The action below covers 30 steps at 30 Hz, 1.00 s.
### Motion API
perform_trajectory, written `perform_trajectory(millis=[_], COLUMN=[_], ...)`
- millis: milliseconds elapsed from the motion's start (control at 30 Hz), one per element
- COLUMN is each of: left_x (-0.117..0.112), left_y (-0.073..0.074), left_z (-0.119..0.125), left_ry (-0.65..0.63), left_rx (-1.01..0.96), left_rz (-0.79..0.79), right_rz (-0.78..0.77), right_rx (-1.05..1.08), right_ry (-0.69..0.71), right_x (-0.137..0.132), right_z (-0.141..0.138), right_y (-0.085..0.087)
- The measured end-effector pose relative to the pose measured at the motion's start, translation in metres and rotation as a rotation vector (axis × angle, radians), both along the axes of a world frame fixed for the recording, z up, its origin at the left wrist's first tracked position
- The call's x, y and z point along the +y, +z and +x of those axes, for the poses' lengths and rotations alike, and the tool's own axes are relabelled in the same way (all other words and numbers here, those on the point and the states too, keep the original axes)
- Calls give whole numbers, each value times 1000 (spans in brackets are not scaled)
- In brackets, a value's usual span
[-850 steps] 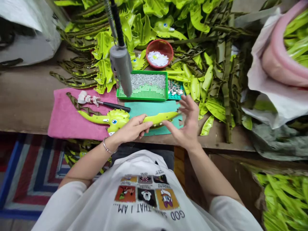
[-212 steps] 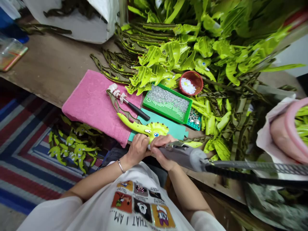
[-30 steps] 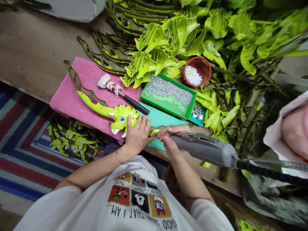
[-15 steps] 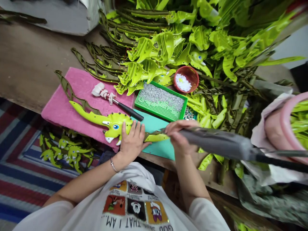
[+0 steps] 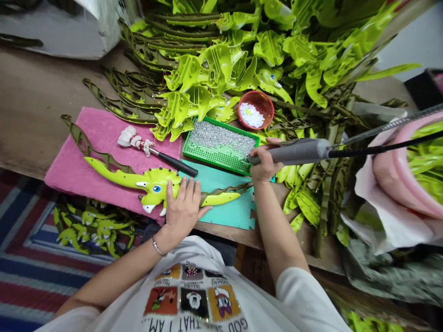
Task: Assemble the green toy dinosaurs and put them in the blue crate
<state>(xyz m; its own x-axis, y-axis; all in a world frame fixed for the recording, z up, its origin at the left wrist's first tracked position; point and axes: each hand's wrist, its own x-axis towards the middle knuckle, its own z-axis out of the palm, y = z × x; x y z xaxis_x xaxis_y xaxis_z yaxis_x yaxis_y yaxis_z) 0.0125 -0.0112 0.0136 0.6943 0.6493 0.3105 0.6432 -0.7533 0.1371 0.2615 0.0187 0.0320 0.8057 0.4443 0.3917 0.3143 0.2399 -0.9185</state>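
Status: one toy dinosaur (image 5: 152,182) lies at lower centre-left of the frame, head on the pink towel (image 5: 69,166) and tail on the teal mat (image 5: 228,214). The left hand (image 5: 182,207) presses it flat with fingers spread, gripping nothing. The right hand (image 5: 263,161) has its fingers closed around the screwdriver (image 5: 297,151), whose tip sits at the right edge of the green tray (image 5: 207,159) of screws (image 5: 221,136), away from the toy. Judged from this, fastening is under way but not finished (which holes are already filled cannot be made out).

Count:
- toy on the worktop (image 5: 31,115): one
- screwdriver, tray, red bowl (image 5: 239,108), towel, mat, black-handled hand tool (image 5: 166,159): one each
- screws: too many to count
- loose green shells (image 5: 207,74), upper frame: too many to count
- toys on the floor (image 5: 90,226), lower left: several, number unclear
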Motion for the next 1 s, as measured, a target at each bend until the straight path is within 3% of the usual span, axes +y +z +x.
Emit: perform_trajectory(millis=[267,367,467,567,700,833,1000], left_x=[1,2,3,2,-1,-2,-2], left_y=[2,2,-1,-3,-6,-7,-7], left_z=[-1,2,7,12,14,15,16], left_ry=[-16,-94,-255,-314,-315,-298,-284], left_rx=[8,-32,-57,-39,-47,-57,-38], left_rz=[0,20,73,68,32,27,88], right_rz=[-91,-105,-27,110,209,150,134], right_rx=[-30,-46,-50,-35,-15,13,28], right_ry=[46,67,59,86,300,410,449], right_x=[2,3,-1,-18,-56,-86,-90], right_z=[4,3,-1,-14,-43,-64,-67], right_y=[-1,5,17,34,50,45,27])
